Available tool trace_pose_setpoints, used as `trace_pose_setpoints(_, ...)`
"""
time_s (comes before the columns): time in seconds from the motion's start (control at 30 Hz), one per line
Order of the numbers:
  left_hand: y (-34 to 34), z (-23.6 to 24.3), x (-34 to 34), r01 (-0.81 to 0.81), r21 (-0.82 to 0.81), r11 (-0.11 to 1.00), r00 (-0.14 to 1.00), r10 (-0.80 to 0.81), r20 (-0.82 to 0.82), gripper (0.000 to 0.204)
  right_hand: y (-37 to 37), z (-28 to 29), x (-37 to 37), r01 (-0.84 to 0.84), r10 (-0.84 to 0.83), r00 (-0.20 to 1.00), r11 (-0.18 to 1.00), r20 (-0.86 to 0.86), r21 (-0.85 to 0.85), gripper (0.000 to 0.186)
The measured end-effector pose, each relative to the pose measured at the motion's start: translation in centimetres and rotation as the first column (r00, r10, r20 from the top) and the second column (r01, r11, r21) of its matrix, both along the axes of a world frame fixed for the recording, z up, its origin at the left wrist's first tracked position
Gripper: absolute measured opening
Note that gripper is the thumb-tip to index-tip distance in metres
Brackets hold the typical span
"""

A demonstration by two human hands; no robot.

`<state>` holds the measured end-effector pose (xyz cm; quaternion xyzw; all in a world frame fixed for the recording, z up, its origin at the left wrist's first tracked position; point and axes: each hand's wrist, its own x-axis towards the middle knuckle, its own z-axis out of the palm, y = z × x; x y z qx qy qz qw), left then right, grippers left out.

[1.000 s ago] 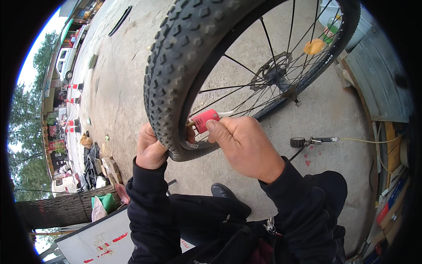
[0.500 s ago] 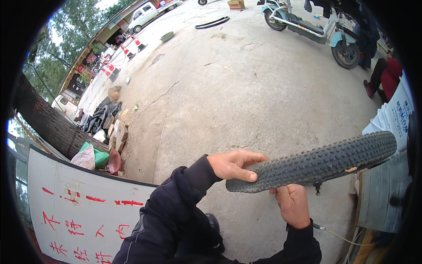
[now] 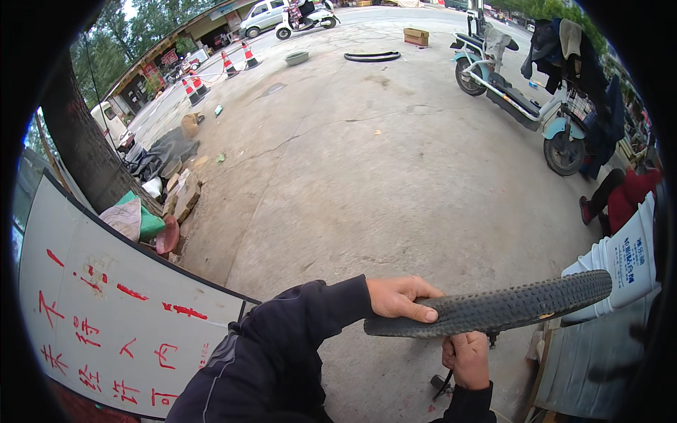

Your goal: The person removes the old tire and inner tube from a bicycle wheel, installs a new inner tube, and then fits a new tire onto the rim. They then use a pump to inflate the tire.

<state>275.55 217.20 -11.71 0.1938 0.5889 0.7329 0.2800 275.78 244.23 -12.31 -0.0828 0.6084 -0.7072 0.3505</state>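
A knobby black bicycle tyre (image 3: 508,303) on a wheel is held up in front of me, slanting from lower left to upper right. My left hand (image 3: 405,297) grips its left end, thumb on the tread and fingers over the far side. Just under the tyre, my right hand (image 3: 469,359) is closed, its fingers pressed together. A thin black hose-like piece (image 3: 445,384) hangs from that fist; its upper end is hidden in the fingers. Part of the axle (image 3: 493,339) shows below the tyre. The tyre covers most of the rim.
White buckets (image 3: 620,261) stand right, beside a grey metal surface (image 3: 585,359). A white board with red writing (image 3: 106,303) lies left. A tree trunk (image 3: 88,148), stones (image 3: 185,197) and cones (image 3: 229,65) are beyond. An electric scooter (image 3: 522,102) and a person in red (image 3: 627,201) are far right.
The view has tilted up, showing more of the yard. The wheel now lies flatter and lower in view. The thin black piece has come into sight below my right fist; my left hand keeps its grip.
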Motion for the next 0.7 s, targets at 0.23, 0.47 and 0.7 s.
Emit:
trace_pose_setpoints(0.23, -0.4, -0.7, -0.2, -0.008, 0.064, 0.998, 1.0, 0.007, 0.018, 0.058, -0.2, -0.1, -0.6, 0.233, -0.067, 0.871, 0.928, -0.486, 0.29, 0.037)
trace_pose_setpoints(0.47, -0.5, -0.8, 0.0, -0.022, 0.07, 0.997, 1.0, 0.023, -0.013, 0.054, 0.4, 0.4, -1.9, 0.176, 0.293, 0.664, 0.833, -0.688, 0.524, 0.045)
trace_pose_setpoints(0.7, -0.8, -0.6, -0.2, 0.036, 0.05, 0.998, 0.996, -0.04, 0.08, 0.065, -0.1, -0.4, -1.7, 0.204, 0.226, 0.589, 0.888, -0.776, 0.413, 0.039)
